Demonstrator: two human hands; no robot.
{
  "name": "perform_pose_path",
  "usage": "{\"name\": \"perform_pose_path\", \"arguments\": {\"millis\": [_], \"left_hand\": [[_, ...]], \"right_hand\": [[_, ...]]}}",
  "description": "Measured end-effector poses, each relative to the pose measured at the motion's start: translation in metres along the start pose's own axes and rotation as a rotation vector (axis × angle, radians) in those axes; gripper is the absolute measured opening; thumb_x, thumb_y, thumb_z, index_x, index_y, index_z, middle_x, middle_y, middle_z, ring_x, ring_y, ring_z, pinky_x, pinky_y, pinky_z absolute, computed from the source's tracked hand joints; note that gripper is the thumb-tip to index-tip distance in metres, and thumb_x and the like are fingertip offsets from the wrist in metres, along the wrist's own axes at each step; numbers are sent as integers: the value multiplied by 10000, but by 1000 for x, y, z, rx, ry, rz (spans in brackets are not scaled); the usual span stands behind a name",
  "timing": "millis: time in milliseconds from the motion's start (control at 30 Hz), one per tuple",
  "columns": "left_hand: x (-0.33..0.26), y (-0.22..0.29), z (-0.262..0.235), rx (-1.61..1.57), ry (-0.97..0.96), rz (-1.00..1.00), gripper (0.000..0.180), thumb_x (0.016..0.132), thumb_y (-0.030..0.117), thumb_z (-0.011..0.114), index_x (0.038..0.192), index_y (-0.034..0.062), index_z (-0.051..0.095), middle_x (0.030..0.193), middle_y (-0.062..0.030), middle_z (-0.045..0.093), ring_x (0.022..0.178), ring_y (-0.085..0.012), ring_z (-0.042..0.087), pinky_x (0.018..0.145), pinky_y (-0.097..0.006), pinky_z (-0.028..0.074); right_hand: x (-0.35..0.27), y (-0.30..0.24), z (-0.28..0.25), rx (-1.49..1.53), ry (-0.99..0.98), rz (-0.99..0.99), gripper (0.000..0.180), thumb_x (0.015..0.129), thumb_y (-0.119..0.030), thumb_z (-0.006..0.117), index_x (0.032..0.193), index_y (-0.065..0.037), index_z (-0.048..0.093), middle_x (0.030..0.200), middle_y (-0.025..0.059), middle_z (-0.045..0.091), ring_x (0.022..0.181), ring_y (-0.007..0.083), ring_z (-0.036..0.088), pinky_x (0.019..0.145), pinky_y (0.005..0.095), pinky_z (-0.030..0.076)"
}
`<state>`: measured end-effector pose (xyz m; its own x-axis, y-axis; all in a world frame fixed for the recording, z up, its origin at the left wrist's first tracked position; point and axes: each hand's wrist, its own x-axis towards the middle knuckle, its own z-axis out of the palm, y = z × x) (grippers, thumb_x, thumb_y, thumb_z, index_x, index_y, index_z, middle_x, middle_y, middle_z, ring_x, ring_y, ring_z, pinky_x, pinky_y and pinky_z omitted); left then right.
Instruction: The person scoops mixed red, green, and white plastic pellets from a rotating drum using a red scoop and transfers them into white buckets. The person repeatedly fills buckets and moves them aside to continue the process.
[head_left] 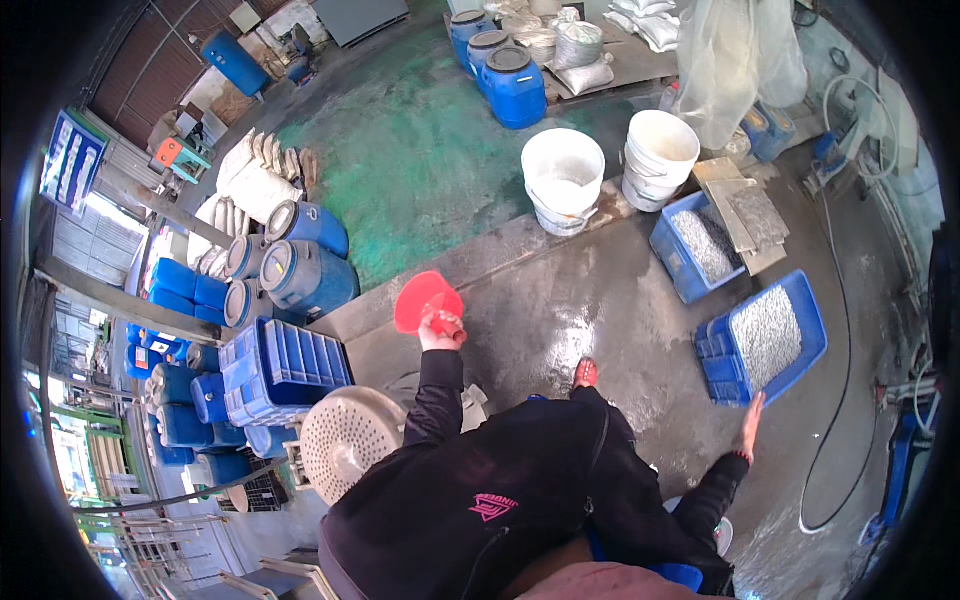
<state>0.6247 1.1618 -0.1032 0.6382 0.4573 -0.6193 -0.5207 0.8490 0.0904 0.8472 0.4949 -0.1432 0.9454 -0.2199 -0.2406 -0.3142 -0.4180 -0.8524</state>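
My left hand (440, 332) is closed around the handle of a red plastic dipper (420, 294), held out in front of me on the left. The dipper's round bowl points away from me. On the right, my right hand (752, 428) has its fingers stretched out flat with nothing in them. Its fingertips are at the near edge of a blue plastic crate (728, 372) filled with small silvery pieces (767, 335). Whether they touch the rim I cannot tell. Just beyond stands a second blue crate (676, 262) of similar pieces, partly covered by flat brown boards (745, 215).
Two white buckets (563, 180) stand ahead beside a low ledge (500, 245). A dark hose (848, 330) curves over the wet floor at right. Blue drums (310, 275), stacked blue crates (285, 375) and a perforated round basket (350, 440) are on the left.
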Motion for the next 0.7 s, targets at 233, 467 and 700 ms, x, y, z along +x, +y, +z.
{"name": "perform_pose_path", "arguments": {"millis": [233, 467, 700], "left_hand": [[71, 12, 27, -31, -25, 233, 231, 786, 275, 495, 667, 92, 423, 576, 8, 419, 519, -137, 426, 538, -296, 388], [191, 9, 19, -113, 441, 20, 217, 716, 247, 443, 530, 175, 357, 468, 52, 347, 392, -115, 377, 358, -252, 235], [330, 31, 54, -21, 631, -31, 284, 844, 307, 449, 630, 132, 385, 500, 26, 352, 439, -111, 396, 424, -238, 353]], "right_hand": [[131, -113, 283, 1390, -239, 960, 745, 872, -540, 310, 1420, -209, -70, 1484, 128, -18, 1332, 437, -5, 949, 740, 97], [181, -207, 577, 1229, -539, 1055, 715, 878, -267, 493, 1393, -21, 62, 1433, 209, 143, 1303, 445, 153, 1005, 633, 223], [317, -225, 770, 603, -316, 928, 786, 786, -229, 651, 1388, -96, 163, 1405, 237, 161, 1252, 412, 277, 895, 582, 387]]}}
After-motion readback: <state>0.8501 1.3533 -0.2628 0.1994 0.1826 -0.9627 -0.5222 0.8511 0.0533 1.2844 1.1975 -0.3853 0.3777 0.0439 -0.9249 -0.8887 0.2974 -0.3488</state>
